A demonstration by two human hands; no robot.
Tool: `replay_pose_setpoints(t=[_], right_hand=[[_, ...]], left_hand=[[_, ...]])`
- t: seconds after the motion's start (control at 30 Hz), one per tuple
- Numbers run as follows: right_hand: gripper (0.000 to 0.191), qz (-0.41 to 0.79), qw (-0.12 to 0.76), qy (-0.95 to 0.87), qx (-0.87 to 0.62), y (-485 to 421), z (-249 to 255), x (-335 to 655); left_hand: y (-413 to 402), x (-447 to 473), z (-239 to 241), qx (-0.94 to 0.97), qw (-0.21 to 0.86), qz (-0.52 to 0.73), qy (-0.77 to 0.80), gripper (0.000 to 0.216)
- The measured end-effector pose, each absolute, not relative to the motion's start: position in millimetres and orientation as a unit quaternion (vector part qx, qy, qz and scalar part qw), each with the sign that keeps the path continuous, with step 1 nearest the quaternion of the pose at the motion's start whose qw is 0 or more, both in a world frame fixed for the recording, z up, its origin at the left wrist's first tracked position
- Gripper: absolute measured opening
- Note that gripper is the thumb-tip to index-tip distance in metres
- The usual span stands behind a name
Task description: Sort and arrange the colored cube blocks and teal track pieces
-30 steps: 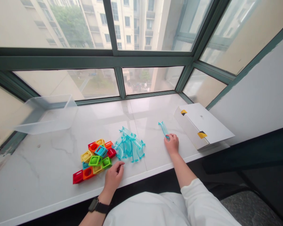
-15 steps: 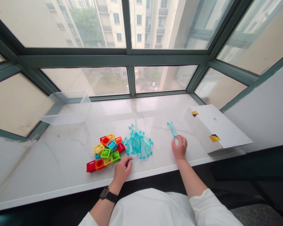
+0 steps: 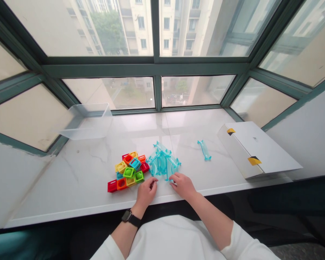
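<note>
My left hand (image 3: pixel 147 191) rests on the white marble sill (image 3: pixel 70 180) with its fingers curled and nothing visible in them. It lies just in front of a heap of coloured square blocks (image 3: pixel 128 171) in red, orange, yellow, green and blue. My right hand (image 3: pixel 182 185) is beside it, thumb and forefinger pinched on the near edge of a pile of clear cyan curved track pieces (image 3: pixel 162 162). A single cyan track piece (image 3: pixel 204 150) lies alone further right, untouched.
An empty clear plastic bin (image 3: pixel 89 121) stands at the back left by the window. A flat white cardboard box (image 3: pixel 257 148) with yellow-black tape lies at the right end of the sill. Green window frames close off the back.
My right hand has let go of the single cyan piece and moved left to the cyan pile. The left hand has stayed put. The view has shifted.
</note>
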State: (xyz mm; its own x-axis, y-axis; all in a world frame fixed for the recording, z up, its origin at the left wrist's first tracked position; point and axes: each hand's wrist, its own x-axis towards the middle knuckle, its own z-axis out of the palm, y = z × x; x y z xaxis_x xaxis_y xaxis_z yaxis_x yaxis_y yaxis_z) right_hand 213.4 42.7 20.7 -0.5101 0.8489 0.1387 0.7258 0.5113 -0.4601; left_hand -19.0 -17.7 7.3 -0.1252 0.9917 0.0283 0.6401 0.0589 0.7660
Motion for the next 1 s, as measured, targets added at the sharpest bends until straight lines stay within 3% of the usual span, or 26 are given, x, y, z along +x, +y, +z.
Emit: replay_pose_setpoints(t=[0.47,0.73,1.0], right_hand=[[0.02,0.181,0.261,-0.838,-0.443,24.5,-3.5,221.5],[0.022,0.229,0.312,-0.816,-0.429,23.3,-0.8,224.3],[0.025,0.264,0.344,-0.786,-0.441,23.2,5.7,224.8]], left_hand=[[-17.7,-13.0,14.0,0.621,0.263,0.295,0.677,0.026],[-1.7,25.6,21.2,0.647,0.253,0.206,0.689,0.04],[3.2,35.7,28.5,0.642,0.253,0.194,0.698,0.027]])
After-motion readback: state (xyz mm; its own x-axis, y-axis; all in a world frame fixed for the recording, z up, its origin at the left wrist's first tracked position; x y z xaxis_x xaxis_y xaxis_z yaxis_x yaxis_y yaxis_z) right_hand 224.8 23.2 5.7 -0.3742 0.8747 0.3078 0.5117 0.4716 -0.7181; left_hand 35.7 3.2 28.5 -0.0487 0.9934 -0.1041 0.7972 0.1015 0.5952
